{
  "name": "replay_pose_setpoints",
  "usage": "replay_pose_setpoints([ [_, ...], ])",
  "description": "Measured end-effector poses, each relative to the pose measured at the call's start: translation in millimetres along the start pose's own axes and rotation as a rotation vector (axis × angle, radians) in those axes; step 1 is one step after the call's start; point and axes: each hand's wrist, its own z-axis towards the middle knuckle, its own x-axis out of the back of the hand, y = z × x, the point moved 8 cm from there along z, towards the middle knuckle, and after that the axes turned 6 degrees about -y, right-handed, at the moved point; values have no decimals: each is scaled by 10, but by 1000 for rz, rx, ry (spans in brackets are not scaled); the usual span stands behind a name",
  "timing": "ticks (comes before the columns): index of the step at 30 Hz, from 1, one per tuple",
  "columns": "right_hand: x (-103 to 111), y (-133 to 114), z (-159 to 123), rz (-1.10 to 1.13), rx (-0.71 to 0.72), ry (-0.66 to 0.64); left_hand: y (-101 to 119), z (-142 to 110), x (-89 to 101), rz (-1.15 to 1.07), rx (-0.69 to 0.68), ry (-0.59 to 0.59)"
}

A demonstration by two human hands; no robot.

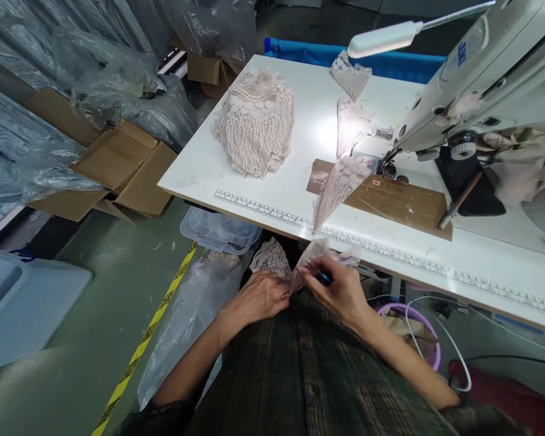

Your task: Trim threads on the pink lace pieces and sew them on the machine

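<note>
In front of my body, just below the table edge, my left hand (261, 297) is closed on a pale pink lace piece (271, 259), its fingers curled under. Beside it my right hand (338, 286) pinches the sheer part of the lace (312, 253) between thumb and fingers. Something small, dark and blue shows inside the right palm; I cannot make out what it is. A chain of triangular lace pieces (338, 184) runs over the table edge from the sewing machine (463, 85). Past the left hand, a pile of lace (258, 124) sits on the table.
The white table (191, 160) carries a printed ruler along its front edge. A brown cardboard strip (399, 209) lies by the needle, under a lit lamp (384, 39). Cardboard boxes (118, 163) and a plastic bin (27, 309) stand left; a purple basket (436, 348) is below right.
</note>
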Motion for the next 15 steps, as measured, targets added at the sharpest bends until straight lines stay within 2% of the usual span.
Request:
replay_pose_setpoints([
  [3, -158, 111, -9, -68, -51, -20, 47, -103, -136, 64, 31, -44],
  [6, -237, 155, 21, -71, -66, -32, 166, -105, -117, -9, -32, -8],
  [7, -242, 136, 33, -55, -47, -38, 179, -97, -52, -59, -52, 42],
  [9, -256, 43, 45, 10, 37, -86, 82, -99, 185, -188, -18, 238],
  [11, -317, -106, 21, 96, 157, -210, -148, -141, 445, -357, 92, 479],
  [12, -363, -184, -9, 138, 215, -286, -269, -150, 521, -471, 146, 554],
  [13, -414, -255, -47, 177, 266, -361, -363, -123, 540, -615, 175, 566],
  [14, -460, -315, -87, 212, 307, -424, -411, -56, 498, -788, 176, 503],
  [15, -496, -359, -123, 242, 340, -468, -404, 28, 418, -968, 152, 393],
])
